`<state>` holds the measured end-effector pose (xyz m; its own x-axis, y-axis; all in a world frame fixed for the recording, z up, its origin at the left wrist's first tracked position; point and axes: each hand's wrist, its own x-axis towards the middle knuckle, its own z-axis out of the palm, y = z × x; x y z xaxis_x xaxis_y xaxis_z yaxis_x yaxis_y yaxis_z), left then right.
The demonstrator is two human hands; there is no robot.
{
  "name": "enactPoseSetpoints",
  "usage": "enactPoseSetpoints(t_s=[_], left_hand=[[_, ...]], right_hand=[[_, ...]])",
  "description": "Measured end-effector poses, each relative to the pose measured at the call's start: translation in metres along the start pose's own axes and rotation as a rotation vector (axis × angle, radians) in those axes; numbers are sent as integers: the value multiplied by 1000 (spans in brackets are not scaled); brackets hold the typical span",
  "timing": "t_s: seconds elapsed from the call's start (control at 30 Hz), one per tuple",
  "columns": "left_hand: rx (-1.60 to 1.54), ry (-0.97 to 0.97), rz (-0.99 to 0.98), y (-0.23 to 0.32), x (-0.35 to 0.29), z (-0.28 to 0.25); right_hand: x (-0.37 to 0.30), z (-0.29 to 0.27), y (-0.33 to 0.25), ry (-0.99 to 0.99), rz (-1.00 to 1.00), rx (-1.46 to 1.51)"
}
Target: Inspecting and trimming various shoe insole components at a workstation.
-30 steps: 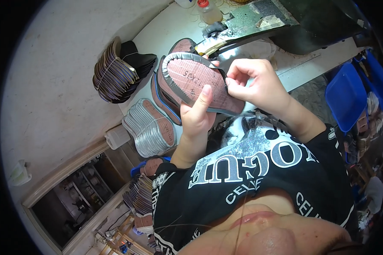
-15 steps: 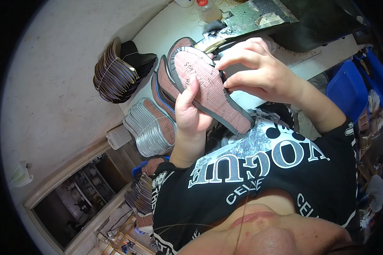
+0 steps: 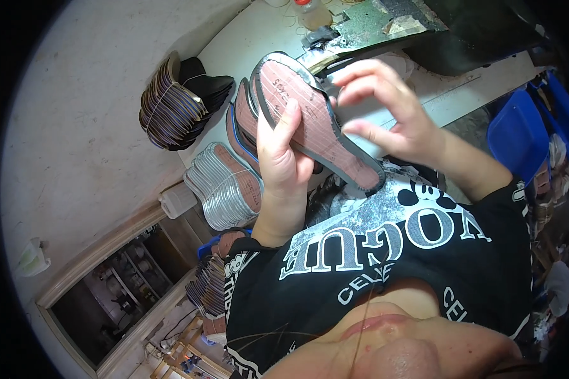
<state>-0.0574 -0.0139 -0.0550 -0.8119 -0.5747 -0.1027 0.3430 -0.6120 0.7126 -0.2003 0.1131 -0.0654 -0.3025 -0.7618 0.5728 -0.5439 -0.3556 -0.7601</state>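
In my left hand (image 3: 279, 155) is a shoe insole (image 3: 322, 129), its reddish-brown face toward me and its edge dark. The thumb presses on that face while the other fingers are hidden behind it. The wide end points away to the upper left, and the narrow end comes down near my shirt. Beside the insole's right edge is my right hand (image 3: 395, 114), slightly blurred, its fingers apart and nothing seen between them. More insoles (image 3: 241, 129) lie on the table just behind my left hand.
A tied stack of silvery-edged insoles (image 3: 224, 189) and a bundle of dark-edged ones (image 3: 174, 104) stand at the left. Across the white table (image 3: 480, 95) are a red-capped bottle (image 3: 314, 14) and a green-topped plate (image 3: 385, 25). Blue bins (image 3: 518, 129) are at the right.
My right hand has drawn back slightly from the insole's edge and its fingers have spread. The insole has tilted a little in my left hand.
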Motion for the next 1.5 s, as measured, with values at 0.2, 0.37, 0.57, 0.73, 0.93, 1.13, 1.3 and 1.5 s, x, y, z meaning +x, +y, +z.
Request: enactPoseSetpoints(t_s=[0.2,0.37,0.57,0.73,0.93,1.13,1.3,1.5], left_hand=[[270,97,174,-11,8,2],[337,209,325,-20,3,11],[424,214,410,-29,-5,12],[469,182,441,-30,-8,15],[185,194,301,-19,-5,13],[89,225,203,-5,8,-1],[719,202,211,13,33,-19],[1118,139,96,25,61,-42]], right_hand=[[-20,27,-16,45,569,204],[-6,21,-10,128,358,-114],[0,28,-12,90,212,-347],[9,24,-12,-1,237,-435],[-2,15,26,-48,744,762],[-24,23,16,-324,861,820],[-36,19,-9,-360,992,1026],[-37,21,-9,-196,1033,1031]])
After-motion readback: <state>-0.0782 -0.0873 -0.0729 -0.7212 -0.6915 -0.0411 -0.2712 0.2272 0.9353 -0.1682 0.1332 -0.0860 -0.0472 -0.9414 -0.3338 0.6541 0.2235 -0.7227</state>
